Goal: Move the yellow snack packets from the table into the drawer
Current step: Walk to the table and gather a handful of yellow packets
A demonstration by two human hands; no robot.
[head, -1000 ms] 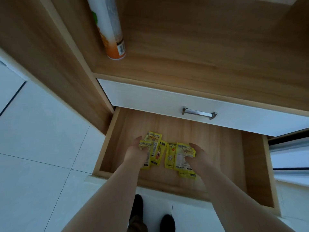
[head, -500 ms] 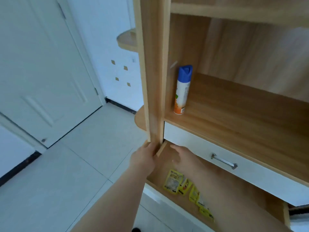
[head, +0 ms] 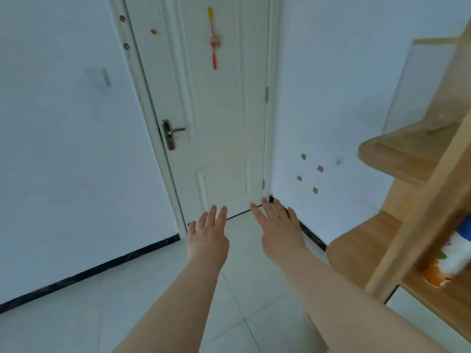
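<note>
My left hand (head: 207, 235) and my right hand (head: 279, 225) are stretched out in front of me over the floor, fingers straight and spread, with nothing in them. The yellow snack packets and the drawer are out of view. Only the left end of the wooden cabinet (head: 418, 240) shows at the right edge.
A white door (head: 219, 118) with a metal handle (head: 172, 132) stands straight ahead between white walls. The floor (head: 158, 284) is pale tile with a black skirting strip. A spray can (head: 451, 258) stands on the cabinet shelf at far right.
The view has swung up and left from the open drawer to the door. Both hands left the packets in the drawer and now reach forward with nothing in them.
</note>
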